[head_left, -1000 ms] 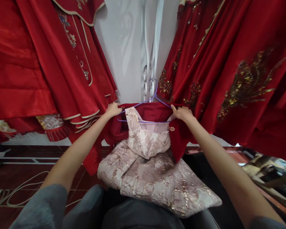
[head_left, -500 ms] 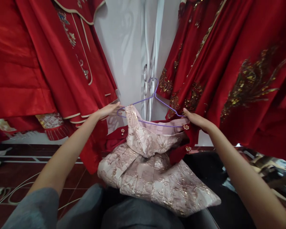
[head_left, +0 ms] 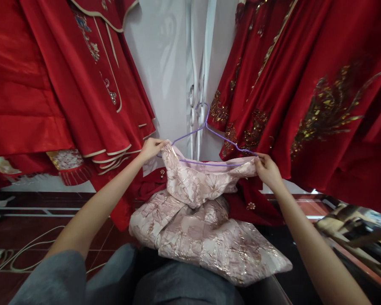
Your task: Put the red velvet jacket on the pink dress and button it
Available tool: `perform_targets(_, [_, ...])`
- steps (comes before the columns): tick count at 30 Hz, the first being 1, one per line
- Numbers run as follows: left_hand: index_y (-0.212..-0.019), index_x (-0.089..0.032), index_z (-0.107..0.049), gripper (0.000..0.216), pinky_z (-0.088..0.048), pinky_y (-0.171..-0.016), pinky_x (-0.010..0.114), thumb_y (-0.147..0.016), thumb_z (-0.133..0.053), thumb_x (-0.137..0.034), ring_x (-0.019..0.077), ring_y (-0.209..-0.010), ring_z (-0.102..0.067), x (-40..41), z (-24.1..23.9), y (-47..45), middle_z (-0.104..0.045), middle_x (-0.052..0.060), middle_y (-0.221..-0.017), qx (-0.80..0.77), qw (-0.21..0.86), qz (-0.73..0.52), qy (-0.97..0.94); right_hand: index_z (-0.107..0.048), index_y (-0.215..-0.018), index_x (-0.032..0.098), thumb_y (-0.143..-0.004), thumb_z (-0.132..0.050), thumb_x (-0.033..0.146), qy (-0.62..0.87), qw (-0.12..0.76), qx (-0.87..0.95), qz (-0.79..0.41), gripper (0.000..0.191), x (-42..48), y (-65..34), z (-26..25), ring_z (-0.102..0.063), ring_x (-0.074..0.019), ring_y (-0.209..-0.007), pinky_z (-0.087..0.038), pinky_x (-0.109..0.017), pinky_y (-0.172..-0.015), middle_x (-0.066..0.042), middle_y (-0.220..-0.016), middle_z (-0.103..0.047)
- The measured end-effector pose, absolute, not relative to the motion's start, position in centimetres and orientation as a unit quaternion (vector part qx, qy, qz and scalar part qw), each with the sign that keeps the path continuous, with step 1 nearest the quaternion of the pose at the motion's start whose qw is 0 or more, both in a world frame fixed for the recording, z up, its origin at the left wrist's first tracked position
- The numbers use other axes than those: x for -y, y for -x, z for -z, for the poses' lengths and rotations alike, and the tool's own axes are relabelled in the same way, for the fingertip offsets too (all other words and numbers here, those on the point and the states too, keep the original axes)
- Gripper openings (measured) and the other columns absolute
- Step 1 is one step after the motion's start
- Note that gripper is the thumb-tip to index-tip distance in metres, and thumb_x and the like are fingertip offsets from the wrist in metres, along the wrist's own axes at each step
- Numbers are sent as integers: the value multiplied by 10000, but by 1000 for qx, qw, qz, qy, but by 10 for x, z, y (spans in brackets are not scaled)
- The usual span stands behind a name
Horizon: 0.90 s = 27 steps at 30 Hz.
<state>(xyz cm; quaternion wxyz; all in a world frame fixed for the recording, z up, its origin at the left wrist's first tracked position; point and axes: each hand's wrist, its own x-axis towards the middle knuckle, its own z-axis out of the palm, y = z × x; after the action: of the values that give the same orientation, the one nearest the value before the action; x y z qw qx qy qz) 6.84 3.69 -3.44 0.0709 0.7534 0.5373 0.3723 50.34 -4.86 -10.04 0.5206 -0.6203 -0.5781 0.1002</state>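
A pale pink brocade dress (head_left: 193,186) with a metallic floral pattern spreads over my lap. A purple hanger (head_left: 190,134) runs inside its neckline, with the hook pointing up against the white panel. My left hand (head_left: 153,149) pinches the dress's left shoulder strap by the hanger's left end. At the other side, my right hand (head_left: 269,170) grips the right strap, right by the hanger's right end. The strap lies over that arm of the hanger. Dark red fabric (head_left: 255,207) with jewelled buttons lies beneath and behind the dress.
Red embroidered garments (head_left: 114,123) hang at the left, and gold-trimmed red garments (head_left: 307,106) hang at the right. Between them stands a white ornate panel (head_left: 158,55). Loose white cables (head_left: 28,250) lie on the dark red tiled floor. Assorted items (head_left: 362,237) sit at lower right.
My right hand has moved outward and slightly down, drawing the dress's right strap out to the hanger's end. My left fingers, stretched out before, now pinch the left strap.
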Motion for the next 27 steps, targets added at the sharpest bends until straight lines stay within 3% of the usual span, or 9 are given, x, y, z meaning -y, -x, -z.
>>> perform_targets(4, [-926, -152, -758, 458, -387, -601, 222, -816, -498, -513, 198, -755, -627, -16, 46, -44, -748, 36, -823, -606, 41, -359, -709, -537, -1218, 170, -854, -490, 465, 582, 543, 592, -125, 471, 60, -506, 110, -648, -282, -941, -507, -431, -836, -134, -983, -691])
perform_targets(8, [-691, -154, -728, 442, -353, -545, 218, -817, -469, -489, 190, -658, -615, 8, 68, -26, -682, 23, -610, -650, 65, -266, -708, -524, -1200, 169, -876, -451, 495, 591, 561, 571, -102, 465, 77, -485, 114, -645, -278, -914, -503, -430, -824, -131, -922, -683])
perform_targets(10, [-668, -171, -716, 435, -369, -550, 226, -824, -464, -489, 197, -650, -621, 18, 79, -25, -681, 31, -612, -643, 91, -233, -723, -474, -1225, 157, -901, -407, 488, 603, 581, 544, -61, 468, 86, -468, 118, -640, -272, -887, -494, -434, -823, -124, -886, -667])
perform_targets(14, [-902, -209, -745, 414, -443, -678, 269, -880, -438, -485, 210, -753, -642, 36, 85, -49, -727, 66, -851, -545, 57, -254, -797, -386, -1207, 137, -924, -343, 414, 624, 629, 464, -18, 398, 93, -443, 139, -618, -261, -941, -471, -424, -866, -157, -979, -618])
perform_targets(16, [-934, -219, -742, 399, -463, -793, 295, -908, -428, -463, 208, -894, -628, 42, 79, -72, -704, 72, -980, -452, 22, -257, -854, -392, -1147, 150, -893, -383, 390, 641, 616, 452, -79, 350, 87, -438, 155, -617, -259, -942, -484, -418, -856, -176, -1035, -595])
perform_targets(19, [-911, -216, -745, 376, -421, -983, 358, -924, -440, -435, 213, -1152, -529, 43, 68, -113, -602, 86, -1242, -333, -12, -264, -905, -423, -1058, 184, -838, -461, 410, 637, 534, 499, -246, 318, 78, -436, 171, -636, -256, -840, -527, -411, -750, -143, -945, -626])
perform_targets(23, [-882, -228, -751, 318, -195, -1137, 534, -907, -497, -418, 262, -1368, -318, 26, 66, -158, -414, 77, -1472, -276, -61, -236, -930, -458, -1030, 210, -833, -507, 507, 568, 506, 588, -275, 360, 82, -433, 168, -655, -239, -804, -539, -382, -721, -85, -835, -668])
perform_targets(25, [-849, -230, -753, 284, -54, -1127, 624, -887, -536, -410, 301, -1414, -224, 14, 73, -172, -343, 78, -1518, -283, -75, -200, -935, -474, -1045, 215, -819, -549, 538, 555, 503, 614, -251, 401, 92, -433, 160, -666, -233, -806, -539, -378, -738, -79, -855, -691])
perform_targets(27, [-823, -231, -754, 257, 5, -1100, 660, -867, -571, -405, 323, -1425, -185, 3, 82, -181, -329, 84, -1524, -292, -71, -160, -940, -499, -1065, 217, -796, -589, 559, 552, 488, 627, -251, 443, 100, -436, 153, -677, -233, -800, -541, -374, -734, -80, -884, -712])
